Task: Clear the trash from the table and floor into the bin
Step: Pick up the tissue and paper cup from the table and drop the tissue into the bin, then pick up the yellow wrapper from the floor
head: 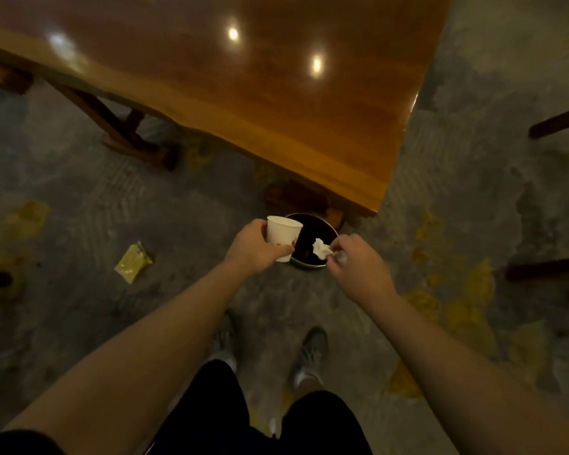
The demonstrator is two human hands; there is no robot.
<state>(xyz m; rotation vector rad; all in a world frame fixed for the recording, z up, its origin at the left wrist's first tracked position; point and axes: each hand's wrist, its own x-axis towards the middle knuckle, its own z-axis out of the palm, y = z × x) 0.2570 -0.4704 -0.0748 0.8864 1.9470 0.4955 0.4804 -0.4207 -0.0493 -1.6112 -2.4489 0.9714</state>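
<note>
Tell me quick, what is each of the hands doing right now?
Left hand: closed around a white paper cup.
Right hand: pinching a crumpled white tissue over the bin.

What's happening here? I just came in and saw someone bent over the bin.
A person stands over the round bin on the floor by the table corner. The left hand holds a white paper cup at the bin's edge, and the right hand pinches a crumpled tissue above the opening. A yellow wrapper lies on the floor to the left, not yet picked up.
</note>
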